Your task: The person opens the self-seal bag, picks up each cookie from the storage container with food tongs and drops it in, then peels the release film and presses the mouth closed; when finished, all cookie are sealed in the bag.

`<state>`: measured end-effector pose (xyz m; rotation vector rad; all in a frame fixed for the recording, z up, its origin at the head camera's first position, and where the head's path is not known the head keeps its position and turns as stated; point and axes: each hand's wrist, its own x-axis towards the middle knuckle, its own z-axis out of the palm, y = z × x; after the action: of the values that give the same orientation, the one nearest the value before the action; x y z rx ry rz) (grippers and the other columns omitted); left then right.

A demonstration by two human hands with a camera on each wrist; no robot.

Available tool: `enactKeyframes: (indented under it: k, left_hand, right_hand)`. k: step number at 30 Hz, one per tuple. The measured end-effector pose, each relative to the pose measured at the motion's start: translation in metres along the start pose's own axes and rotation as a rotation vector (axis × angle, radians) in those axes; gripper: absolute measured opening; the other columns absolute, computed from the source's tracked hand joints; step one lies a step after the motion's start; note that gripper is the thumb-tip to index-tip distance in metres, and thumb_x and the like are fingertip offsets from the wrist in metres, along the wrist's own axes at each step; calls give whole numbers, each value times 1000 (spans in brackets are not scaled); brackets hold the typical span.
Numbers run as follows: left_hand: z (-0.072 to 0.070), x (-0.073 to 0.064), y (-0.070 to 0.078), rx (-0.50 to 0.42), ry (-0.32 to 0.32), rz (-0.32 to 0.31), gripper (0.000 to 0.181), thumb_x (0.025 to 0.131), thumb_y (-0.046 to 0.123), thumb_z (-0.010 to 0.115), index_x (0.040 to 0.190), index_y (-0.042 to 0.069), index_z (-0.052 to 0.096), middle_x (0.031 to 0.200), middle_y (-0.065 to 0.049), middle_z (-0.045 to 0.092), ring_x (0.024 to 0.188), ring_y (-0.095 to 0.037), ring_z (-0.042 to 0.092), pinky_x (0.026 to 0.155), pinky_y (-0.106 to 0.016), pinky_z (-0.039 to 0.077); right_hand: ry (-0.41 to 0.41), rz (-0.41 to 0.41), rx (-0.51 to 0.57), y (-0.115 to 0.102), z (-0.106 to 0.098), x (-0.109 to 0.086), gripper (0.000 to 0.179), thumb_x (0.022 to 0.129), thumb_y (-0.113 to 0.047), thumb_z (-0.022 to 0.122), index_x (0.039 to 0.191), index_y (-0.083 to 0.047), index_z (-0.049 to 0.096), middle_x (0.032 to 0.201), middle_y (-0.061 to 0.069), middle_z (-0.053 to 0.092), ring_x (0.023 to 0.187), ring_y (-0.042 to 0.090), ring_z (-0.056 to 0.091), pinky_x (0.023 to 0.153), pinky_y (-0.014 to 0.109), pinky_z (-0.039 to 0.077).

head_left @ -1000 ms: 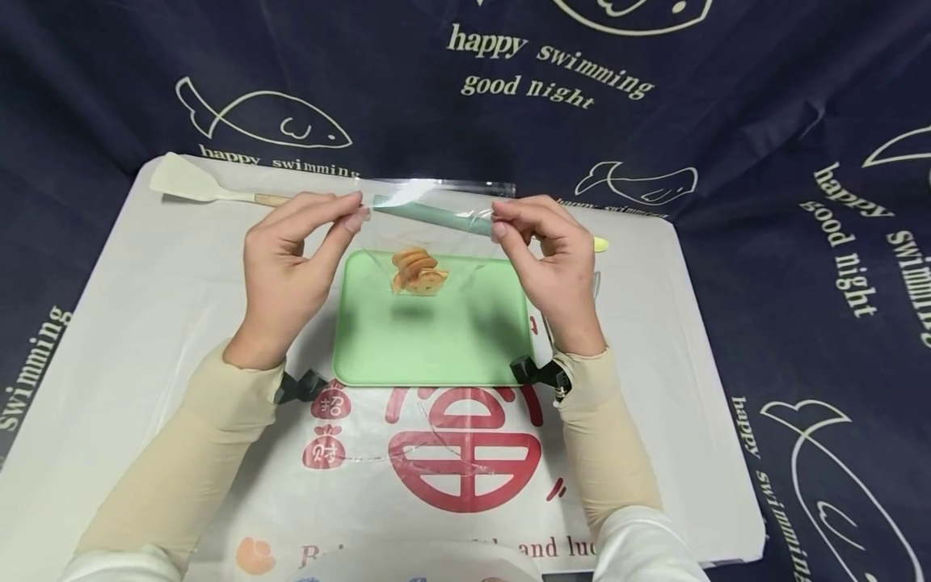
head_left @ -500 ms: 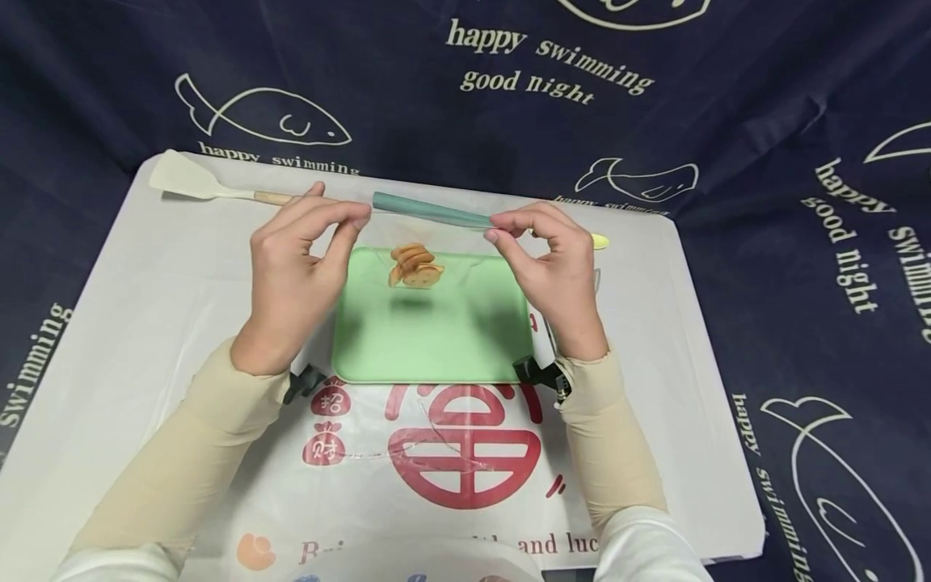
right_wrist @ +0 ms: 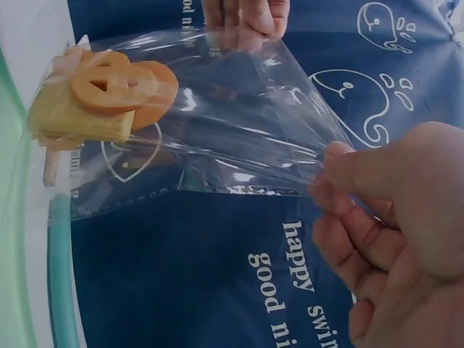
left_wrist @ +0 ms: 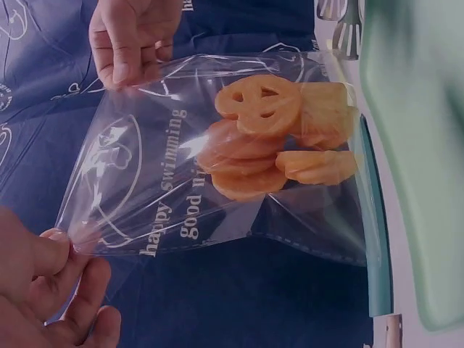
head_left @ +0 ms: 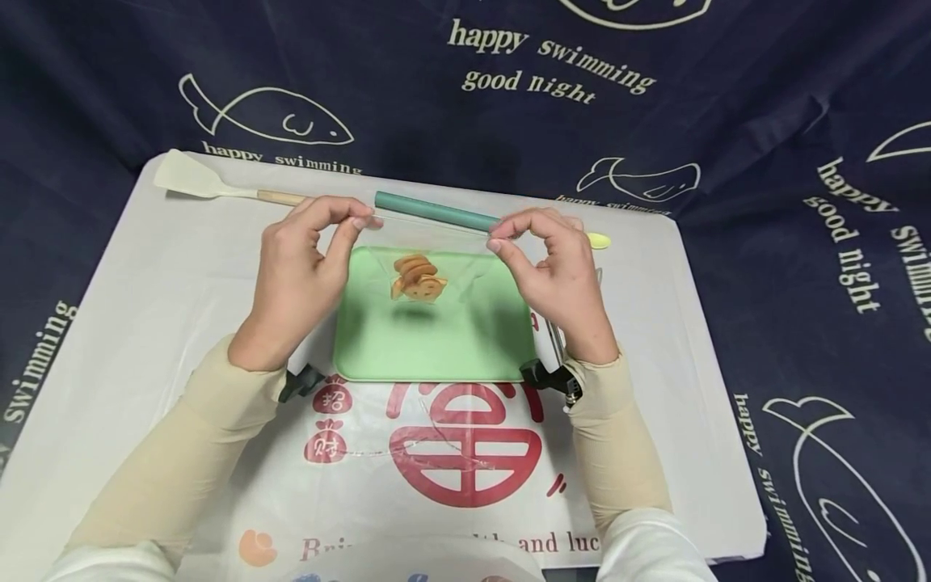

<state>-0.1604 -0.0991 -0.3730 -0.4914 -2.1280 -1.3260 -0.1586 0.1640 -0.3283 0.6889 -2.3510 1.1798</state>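
A clear plastic bag (left_wrist: 167, 156) hangs between my two hands over a green tray (head_left: 436, 347). Several smiley-face biscuits (head_left: 419, 279) and at least one square cracker (right_wrist: 80, 116) are gathered at its bottom end. With thumb and fingers, my left hand (head_left: 300, 271) pinches one top corner of the bag. The opposite top corner is pinched by my right hand (head_left: 556, 279). Between the hands the bag's top edge runs nearly straight. In the head view the clear film is hard to make out.
Behind the bag lies a teal stick (head_left: 436, 212). A cream spatula (head_left: 191, 178) is at the far left of the white table (head_left: 676, 388). A yellow-ended utensil (head_left: 599, 241) and metal utensils (left_wrist: 349, 29) lie by the right hand, partly hidden.
The shiny strip of bag that stood above my fingers a second ago no longer shows there. My left hand has shifted slightly right, and the biscuits hang slightly lower than half a second ago.
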Motion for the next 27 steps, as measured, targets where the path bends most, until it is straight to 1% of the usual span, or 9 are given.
enactKeyframes:
  k: [4,7,11,13,17,20,22,24,27]
  left_hand:
    - [-2,-1,0,-12,-4,-36,9,99,3,66,101,2,75,94,1,75,97,-16,69,84,-29,47]
    - [-7,-4,0,-6,-19,-80,9,99,5,66,101,3,75,95,1,75,96,-12,69,83,-25,46]
    - [-23,-18,-3,-12,-89,-159,8,98,7,69,102,3,75,93,0,75,91,-4,67,83,-21,46]
    - [-37,-27,-4,-33,-140,-198,7,97,6,71,101,2,75,90,-1,76,88,-3,68,87,-20,47]
    - [-75,-48,-5,-105,-247,-325,6,96,6,71,101,4,75,87,-5,76,88,-9,71,86,-19,48]
    - [-104,-66,-11,-271,-288,-461,9,96,1,70,103,-2,73,87,-13,74,85,-17,72,82,-20,52]
    - [-118,-77,-23,-366,-285,-553,12,96,-2,69,104,-9,70,87,-17,73,80,-20,72,78,-22,55]
    - [-127,-85,-42,-423,-255,-650,15,96,-2,68,106,-13,68,87,-17,73,77,-20,72,76,-23,56]
    - [-133,-89,-82,-305,-251,-790,18,99,10,68,111,-4,72,90,-4,75,79,-12,70,76,-20,54]
  right_hand:
    - [-10,63,49,0,-1,-1,6,85,7,79,85,2,74,76,12,65,74,16,54,81,32,35]
    - [-19,115,124,2,1,-3,6,83,7,80,84,3,77,77,11,69,71,15,53,73,29,41]
    - [-75,148,216,13,10,-10,7,81,6,83,84,1,78,81,7,74,70,17,55,66,27,45]
    - [-128,150,250,21,18,-16,7,81,2,84,85,-2,80,83,2,74,70,17,56,65,27,46]
    - [-284,167,301,26,44,-24,6,84,-10,85,88,-11,81,83,-9,73,71,14,57,64,30,47]
    - [-422,207,334,20,69,-27,6,87,-17,84,91,-16,81,82,-12,72,71,14,56,64,32,46]
    - [-497,241,347,18,88,-27,6,88,-20,83,93,-17,81,83,-12,73,72,14,56,66,33,47]
    - [-550,282,344,19,111,-26,7,89,-21,82,94,-17,80,83,-11,72,73,14,56,67,32,48]
    - [-587,329,300,29,153,-19,9,91,-23,80,96,-16,78,84,-11,71,72,12,59,67,29,49]
